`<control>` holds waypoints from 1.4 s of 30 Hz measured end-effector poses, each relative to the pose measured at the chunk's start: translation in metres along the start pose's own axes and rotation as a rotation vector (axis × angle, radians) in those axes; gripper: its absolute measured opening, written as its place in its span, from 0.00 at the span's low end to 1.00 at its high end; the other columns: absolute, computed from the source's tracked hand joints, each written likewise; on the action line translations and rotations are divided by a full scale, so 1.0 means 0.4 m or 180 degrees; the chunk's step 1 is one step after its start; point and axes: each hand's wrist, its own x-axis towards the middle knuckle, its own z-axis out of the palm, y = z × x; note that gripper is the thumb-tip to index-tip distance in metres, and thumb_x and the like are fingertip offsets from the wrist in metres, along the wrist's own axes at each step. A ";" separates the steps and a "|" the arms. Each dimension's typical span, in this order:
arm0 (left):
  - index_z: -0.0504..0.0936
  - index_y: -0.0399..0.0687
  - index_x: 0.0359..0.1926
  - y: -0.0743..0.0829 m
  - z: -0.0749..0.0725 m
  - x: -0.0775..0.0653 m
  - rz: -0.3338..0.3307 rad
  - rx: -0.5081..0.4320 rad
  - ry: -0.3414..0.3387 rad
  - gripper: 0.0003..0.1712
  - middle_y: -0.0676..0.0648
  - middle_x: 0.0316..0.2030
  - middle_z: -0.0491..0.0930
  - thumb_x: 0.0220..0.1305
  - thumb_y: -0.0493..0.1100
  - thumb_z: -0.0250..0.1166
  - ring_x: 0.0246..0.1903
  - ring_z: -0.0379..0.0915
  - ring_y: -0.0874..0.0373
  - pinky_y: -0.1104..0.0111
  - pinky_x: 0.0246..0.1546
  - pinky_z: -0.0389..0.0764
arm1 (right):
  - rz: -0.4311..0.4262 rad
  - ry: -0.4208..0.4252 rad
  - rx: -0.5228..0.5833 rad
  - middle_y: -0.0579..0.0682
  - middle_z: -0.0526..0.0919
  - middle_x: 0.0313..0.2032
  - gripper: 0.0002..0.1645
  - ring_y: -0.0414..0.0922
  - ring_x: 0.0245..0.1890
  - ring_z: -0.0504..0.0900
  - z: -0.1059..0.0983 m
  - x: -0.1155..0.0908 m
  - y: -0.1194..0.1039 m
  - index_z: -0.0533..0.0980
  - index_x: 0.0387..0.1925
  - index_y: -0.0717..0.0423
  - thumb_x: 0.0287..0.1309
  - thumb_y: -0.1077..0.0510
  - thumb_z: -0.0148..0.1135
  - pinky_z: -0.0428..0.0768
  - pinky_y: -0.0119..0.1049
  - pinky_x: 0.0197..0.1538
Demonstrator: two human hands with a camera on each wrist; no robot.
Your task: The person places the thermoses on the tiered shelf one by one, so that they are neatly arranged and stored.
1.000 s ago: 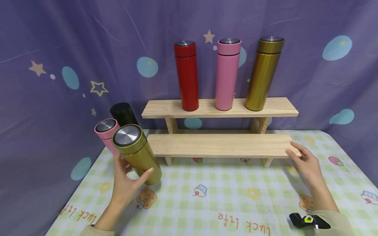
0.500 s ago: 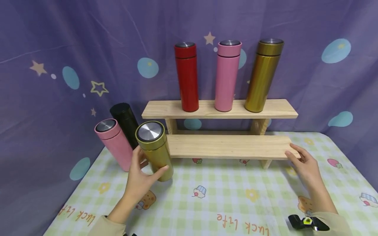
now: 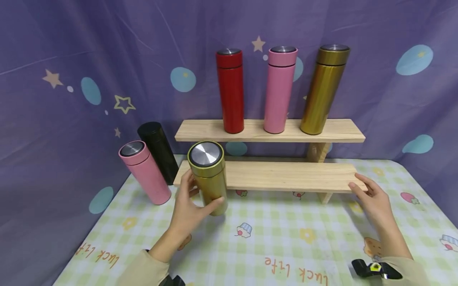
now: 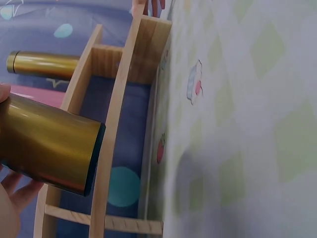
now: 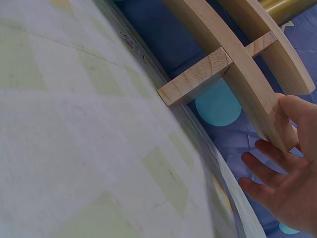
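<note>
My left hand (image 3: 191, 210) grips a gold thermos flask (image 3: 209, 171), thumb on the near side and fingers wrapped behind. The flask is raised off the cloth, in front of the left part of the lower shelf. In the left wrist view the flask's (image 4: 49, 144) dark base edge shows beside the shelf board. At the right end of the two-tier wooden stand (image 3: 286, 174), my right hand (image 3: 373, 200) holds the lower board between thumb and fingers; the right wrist view shows the thumb against the board (image 5: 257, 94) and other fingers spread below it.
On the upper shelf (image 3: 250, 136) stand a red flask (image 3: 230, 95), a pink flask (image 3: 279, 93) and another gold flask (image 3: 323, 93). Left of the stand, a shorter pink flask (image 3: 150, 176) and a black flask (image 3: 159, 153) stand on the checked tablecloth (image 3: 279, 226). A purple curtain (image 3: 107, 39) hangs behind.
My left hand has carried the gold flask to the right, away from the pink and black flasks and across the lower shelf's left end. The right hand stays at the board's end.
</note>
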 end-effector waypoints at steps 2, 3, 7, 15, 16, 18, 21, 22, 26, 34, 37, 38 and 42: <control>0.60 0.58 0.71 0.006 0.010 0.005 -0.0020 -0.0037 -0.0011 0.53 0.51 0.61 0.71 0.47 0.38 0.81 0.56 0.72 0.54 0.57 0.53 0.76 | -0.0017 0.0005 0.0015 0.63 0.50 0.75 0.41 0.22 0.42 0.66 0.001 0.001 -0.001 0.61 0.74 0.41 0.65 0.36 0.59 0.70 0.16 0.38; 0.60 0.58 0.71 0.009 0.015 0.008 -0.0021 -0.0052 -0.0012 0.53 0.51 0.62 0.71 0.47 0.38 0.81 0.56 0.72 0.53 0.56 0.53 0.77 | -0.0023 0.0007 0.0016 0.63 0.50 0.75 0.41 0.22 0.42 0.66 0.001 0.002 -0.002 0.61 0.74 0.41 0.65 0.36 0.59 0.70 0.16 0.38; 0.60 0.57 0.71 0.021 0.034 0.020 0.0002 -0.0142 -0.0013 0.54 0.50 0.62 0.71 0.46 0.37 0.81 0.56 0.73 0.52 0.54 0.52 0.77 | -0.0034 -0.0009 -0.0012 0.63 0.49 0.75 0.41 0.23 0.42 0.66 0.002 0.000 -0.005 0.61 0.75 0.41 0.65 0.36 0.58 0.69 0.16 0.38; 0.60 0.57 0.72 0.054 0.078 0.053 0.0160 -0.0310 -0.0119 0.54 0.49 0.60 0.71 0.47 0.37 0.80 0.55 0.73 0.52 0.57 0.51 0.79 | 0.0059 0.0014 -0.0010 0.63 0.51 0.74 0.41 0.24 0.42 0.66 0.002 -0.004 -0.010 0.61 0.75 0.41 0.64 0.35 0.58 0.69 0.17 0.37; 0.60 0.58 0.72 0.057 0.084 0.056 0.0164 -0.0323 -0.0129 0.54 0.49 0.60 0.71 0.48 0.38 0.80 0.55 0.73 0.53 0.57 0.51 0.78 | 0.0060 0.0017 -0.0011 0.63 0.52 0.74 0.41 0.24 0.42 0.67 0.002 -0.004 -0.011 0.61 0.75 0.41 0.64 0.35 0.58 0.69 0.17 0.37; 0.60 0.59 0.73 0.061 0.094 0.061 0.0192 -0.0332 -0.0146 0.55 0.49 0.60 0.71 0.48 0.38 0.80 0.55 0.73 0.53 0.56 0.51 0.79 | 0.0060 0.0016 -0.0016 0.63 0.52 0.74 0.41 0.24 0.41 0.67 0.002 -0.003 -0.010 0.61 0.75 0.41 0.64 0.35 0.58 0.69 0.17 0.37; 0.59 0.61 0.73 0.064 0.112 0.069 0.0208 -0.0372 -0.0173 0.55 0.49 0.60 0.71 0.48 0.37 0.80 0.55 0.73 0.53 0.56 0.52 0.78 | 0.0067 0.0030 -0.0006 0.63 0.52 0.74 0.42 0.24 0.41 0.67 0.002 -0.002 -0.010 0.61 0.75 0.41 0.64 0.35 0.58 0.70 0.17 0.37; 0.59 0.61 0.73 0.065 0.118 0.072 0.0209 -0.0373 -0.0181 0.55 0.49 0.60 0.71 0.48 0.37 0.80 0.55 0.73 0.53 0.57 0.52 0.78 | 0.0072 0.0035 0.0001 0.63 0.52 0.74 0.41 0.24 0.41 0.67 0.002 -0.002 -0.010 0.61 0.74 0.41 0.64 0.35 0.59 0.70 0.17 0.37; 0.59 0.59 0.73 0.068 0.143 0.083 0.0208 -0.0380 -0.0208 0.55 0.49 0.60 0.72 0.47 0.38 0.80 0.55 0.74 0.53 0.58 0.52 0.78 | 0.0075 0.0063 0.0023 0.63 0.54 0.74 0.41 0.24 0.39 0.69 0.004 0.000 -0.009 0.62 0.74 0.41 0.64 0.36 0.59 0.71 0.17 0.37; 0.59 0.58 0.72 0.082 0.177 0.110 0.0244 -0.0445 -0.0337 0.54 0.48 0.58 0.72 0.48 0.40 0.81 0.55 0.72 0.55 0.60 0.53 0.78 | 0.0064 0.0047 0.0040 0.64 0.53 0.74 0.41 0.23 0.39 0.68 0.007 0.000 -0.010 0.61 0.74 0.42 0.64 0.36 0.59 0.70 0.16 0.37; 0.59 0.59 0.72 0.086 0.188 0.117 0.0273 -0.0472 -0.0381 0.54 0.47 0.57 0.73 0.48 0.40 0.80 0.55 0.72 0.55 0.59 0.53 0.78 | 0.0063 0.0036 0.0018 0.63 0.53 0.74 0.41 0.23 0.40 0.67 0.006 0.000 -0.009 0.61 0.74 0.41 0.64 0.35 0.58 0.70 0.16 0.38; 0.58 0.59 0.72 0.087 0.192 0.119 0.0278 -0.0477 -0.0393 0.54 0.47 0.57 0.73 0.48 0.40 0.80 0.54 0.72 0.55 0.59 0.52 0.78 | 0.0061 0.0030 0.0014 0.63 0.53 0.74 0.41 0.23 0.41 0.67 0.006 0.000 -0.009 0.61 0.74 0.41 0.64 0.35 0.58 0.70 0.16 0.38; 0.58 0.60 0.72 0.091 0.206 0.122 0.0264 -0.0490 -0.0442 0.54 0.47 0.57 0.74 0.49 0.41 0.80 0.55 0.72 0.56 0.59 0.53 0.77 | 0.0034 0.0006 -0.0029 0.65 0.53 0.74 0.41 0.22 0.41 0.67 0.000 0.000 -0.007 0.61 0.75 0.41 0.65 0.35 0.58 0.70 0.16 0.37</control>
